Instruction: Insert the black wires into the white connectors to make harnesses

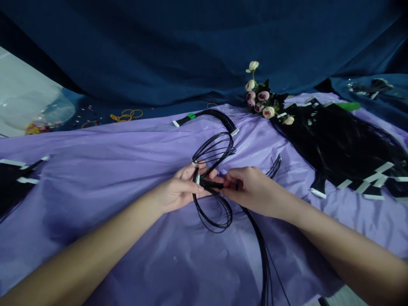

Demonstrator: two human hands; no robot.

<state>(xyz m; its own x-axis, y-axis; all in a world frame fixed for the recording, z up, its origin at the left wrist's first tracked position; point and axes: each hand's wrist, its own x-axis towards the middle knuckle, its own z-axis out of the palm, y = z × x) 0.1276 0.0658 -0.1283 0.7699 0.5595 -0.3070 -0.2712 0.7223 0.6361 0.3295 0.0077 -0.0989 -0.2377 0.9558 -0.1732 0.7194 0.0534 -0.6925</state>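
Note:
A cable harness of thin black wires (223, 209) is gathered in loops between my two hands, with a white connector (198, 179) at its left side. My left hand (185, 187) is closed on the harness near that connector, thumb on top. The fingers of my right hand (244, 185) pinch the dark bundled part just to the right; the exact grip is partly hidden. Loose wires (263, 250) from the bundle trail down toward the front edge. Behind my hands lies another short black cable (215, 114) with white connectors and a green tag.
A large pile of black cables (338, 140) with white connectors covers the right of the purple cloth (111, 170). Artificial flowers (259, 97) stand at the back. More cables (12, 180) lie at far left. Yellow rubber bands (127, 114) and a clear plastic bag (51, 112) are back left.

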